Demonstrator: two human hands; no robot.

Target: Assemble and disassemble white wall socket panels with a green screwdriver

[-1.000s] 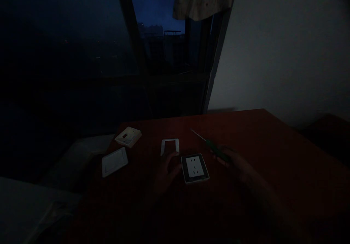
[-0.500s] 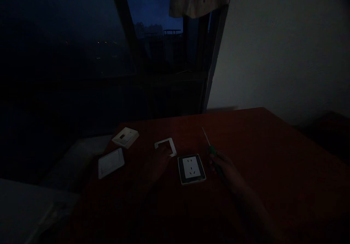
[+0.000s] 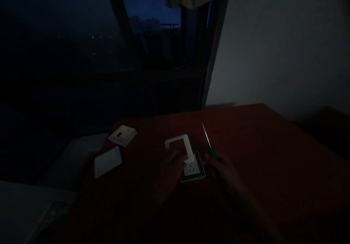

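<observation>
Well to the left of the socket, on the dark red tabletop, lay a flat white panel, with a boxy white piece just beyond it, both clear of the socket. Next to the socket's left side came the left hand, its grip closed on the near part of a white frame, fingers hiding some of it. The frame overlapped the socket's far left portion and blocked it from view; whether the two touched could not be told. Just right of the socket, the right hand had its grip wrapped around a green-handled screwdriver, whose shaft pointed beyond the socket. A pale wall rose farther back, to the socket's right.
</observation>
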